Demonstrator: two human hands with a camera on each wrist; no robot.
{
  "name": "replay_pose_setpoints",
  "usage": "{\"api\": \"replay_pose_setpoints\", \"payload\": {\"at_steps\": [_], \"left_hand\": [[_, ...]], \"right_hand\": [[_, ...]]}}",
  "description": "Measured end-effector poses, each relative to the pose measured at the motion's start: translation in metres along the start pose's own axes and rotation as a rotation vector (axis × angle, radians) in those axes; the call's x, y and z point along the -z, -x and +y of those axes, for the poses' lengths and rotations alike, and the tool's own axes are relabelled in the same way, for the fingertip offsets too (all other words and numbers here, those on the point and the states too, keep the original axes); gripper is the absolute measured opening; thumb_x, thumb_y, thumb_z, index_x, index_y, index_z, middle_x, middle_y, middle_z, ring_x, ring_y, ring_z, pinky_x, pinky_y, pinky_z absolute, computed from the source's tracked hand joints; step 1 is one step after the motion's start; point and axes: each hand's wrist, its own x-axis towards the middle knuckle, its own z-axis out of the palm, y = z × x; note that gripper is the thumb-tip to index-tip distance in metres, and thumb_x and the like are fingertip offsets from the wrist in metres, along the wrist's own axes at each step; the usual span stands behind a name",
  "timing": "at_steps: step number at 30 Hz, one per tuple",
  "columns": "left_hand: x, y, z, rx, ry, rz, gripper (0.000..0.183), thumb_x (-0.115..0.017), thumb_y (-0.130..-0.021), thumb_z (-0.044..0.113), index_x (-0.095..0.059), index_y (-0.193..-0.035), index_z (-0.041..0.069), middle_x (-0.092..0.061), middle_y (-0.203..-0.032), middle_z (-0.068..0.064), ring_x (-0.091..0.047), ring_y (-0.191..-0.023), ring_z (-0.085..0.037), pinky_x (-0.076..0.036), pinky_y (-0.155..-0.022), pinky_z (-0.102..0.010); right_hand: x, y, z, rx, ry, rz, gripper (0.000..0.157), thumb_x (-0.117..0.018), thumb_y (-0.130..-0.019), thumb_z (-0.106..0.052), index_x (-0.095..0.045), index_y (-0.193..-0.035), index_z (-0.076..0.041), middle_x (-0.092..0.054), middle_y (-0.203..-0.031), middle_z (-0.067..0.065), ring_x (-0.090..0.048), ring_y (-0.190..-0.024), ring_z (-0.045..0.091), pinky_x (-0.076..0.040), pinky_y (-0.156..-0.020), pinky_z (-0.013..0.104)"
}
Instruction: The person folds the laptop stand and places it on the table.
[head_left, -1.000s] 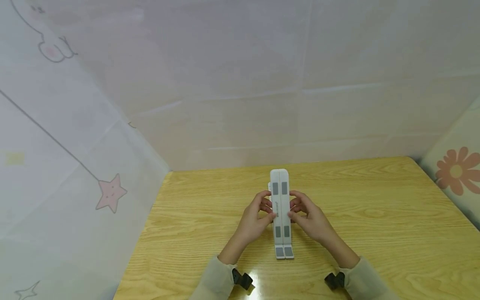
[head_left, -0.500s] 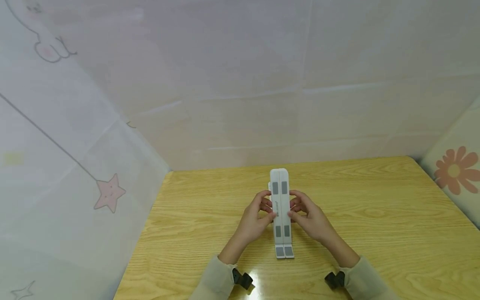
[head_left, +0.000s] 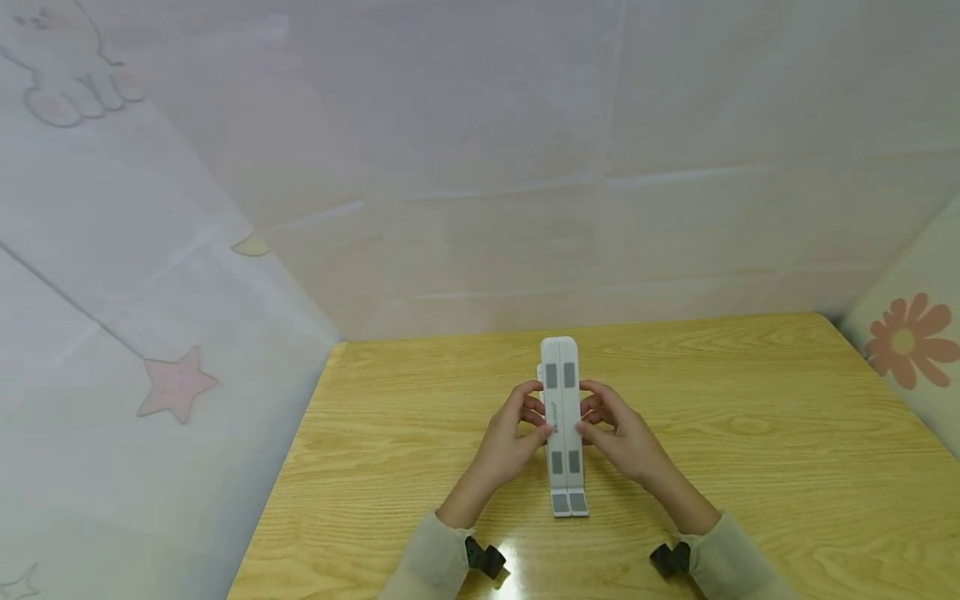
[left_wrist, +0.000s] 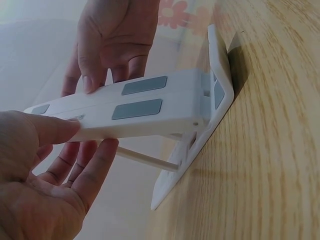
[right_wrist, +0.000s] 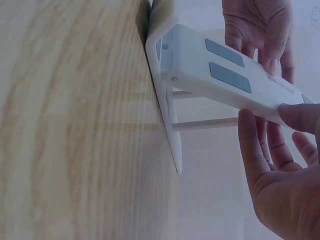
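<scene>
A white folding laptop stand [head_left: 562, 417] with grey pads stands on the table, its two halves side by side. Its upper arm rises at a slant from a hinge at the near end, and thin struts prop it from below, as the left wrist view shows. My left hand [head_left: 510, 442] pinches the left edge of the upper arm, thumb on the padded face and fingers behind. On the opposite edge my right hand [head_left: 626, 442] pinches in the same way. Both wrist views show the stand's base [left_wrist: 167, 185] against the wood.
The wooden table [head_left: 375, 433] spreads out on both sides of the stand. Pale printed cloth [head_left: 480, 250] hangs behind it and at both sides. Black wrist mounts [head_left: 486, 558] sit at both sleeves.
Both hands and the laptop stand hold still. Only the cloth on the left has shifted, its printed star sliding leftward.
</scene>
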Motion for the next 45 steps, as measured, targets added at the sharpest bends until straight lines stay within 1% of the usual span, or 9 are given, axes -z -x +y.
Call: {"api": "replay_pose_setpoints", "payload": {"at_steps": [13, 25, 30, 34, 39, 42, 45], "left_hand": [[0.0, 0.001, -0.001, 0.003, -0.006, 0.001, 0.057, -0.068, -0.097, 0.006, -0.042, -0.147, 0.017, -0.06, -0.113, -0.004, -0.061, -0.097, -0.016, -0.057, -0.073, -0.023], [0.002, 0.002, 0.001, -0.023, -0.003, 0.01, 0.057, -0.068, -0.097, 0.006, -0.043, -0.147, 0.015, -0.06, -0.112, -0.005, -0.062, -0.097, -0.017, -0.058, -0.072, -0.023], [0.004, 0.003, 0.001, -0.02, 0.033, 0.015, 0.055, -0.068, -0.097, 0.006, -0.045, -0.146, 0.017, -0.06, -0.112, -0.008, -0.062, -0.098, -0.019, -0.059, -0.072, -0.025], [0.005, 0.003, 0.0, -0.016, 0.04, 0.012, 0.054, -0.068, -0.097, 0.006, -0.046, -0.145, 0.017, -0.06, -0.113, -0.008, -0.062, -0.099, -0.021, -0.059, -0.071, -0.025], [0.007, 0.004, 0.0, -0.025, -0.025, 0.01, 0.053, -0.07, -0.096, 0.009, -0.047, -0.143, 0.014, -0.061, -0.113, -0.005, -0.063, -0.099, -0.02, -0.057, -0.071, -0.024], [0.009, 0.007, 0.0, -0.034, -0.067, 0.008, 0.052, -0.07, -0.095, 0.009, -0.048, -0.143, 0.012, -0.061, -0.114, -0.005, -0.063, -0.1, -0.02, -0.056, -0.072, -0.025], [0.01, 0.01, 0.001, -0.03, -0.092, 0.002, 0.052, -0.07, -0.095, 0.009, -0.048, -0.142, 0.011, -0.059, -0.115, -0.005, -0.063, -0.101, -0.02, -0.057, -0.075, -0.024]], "right_hand": [[0.001, 0.0, 0.0, -0.008, -0.017, -0.005, 0.055, -0.065, -0.097, 0.001, -0.044, -0.146, -0.008, -0.055, -0.112, 0.019, -0.063, -0.094, 0.028, -0.061, -0.075, 0.046], [0.003, -0.001, 0.0, 0.03, -0.015, -0.027, 0.053, -0.065, -0.098, -0.001, -0.045, -0.146, -0.007, -0.055, -0.112, 0.019, -0.064, -0.094, 0.025, -0.062, -0.075, 0.043], [0.007, -0.001, -0.001, 0.027, -0.014, -0.025, 0.052, -0.065, -0.098, -0.001, -0.046, -0.146, -0.008, -0.056, -0.111, 0.017, -0.064, -0.092, 0.025, -0.061, -0.075, 0.045], [0.009, -0.002, -0.001, 0.031, -0.013, -0.028, 0.051, -0.064, -0.098, -0.001, -0.047, -0.146, -0.009, -0.056, -0.111, 0.017, -0.064, -0.091, 0.025, -0.06, -0.075, 0.049], [0.014, -0.005, -0.001, 0.049, 0.001, -0.034, 0.049, -0.064, -0.098, -0.001, -0.048, -0.145, -0.005, -0.057, -0.112, 0.019, -0.064, -0.091, 0.027, -0.061, -0.074, 0.048], [0.019, -0.008, 0.0, 0.051, 0.019, -0.031, 0.047, -0.063, -0.098, 0.0, -0.05, -0.143, -0.004, -0.058, -0.112, 0.019, -0.064, -0.093, 0.029, -0.061, -0.076, 0.045], [0.025, -0.011, 0.0, 0.033, 0.03, -0.022, 0.046, -0.064, -0.098, 0.0, -0.051, -0.142, -0.003, -0.059, -0.114, 0.02, -0.065, -0.096, 0.031, -0.061, -0.078, 0.04]]}}
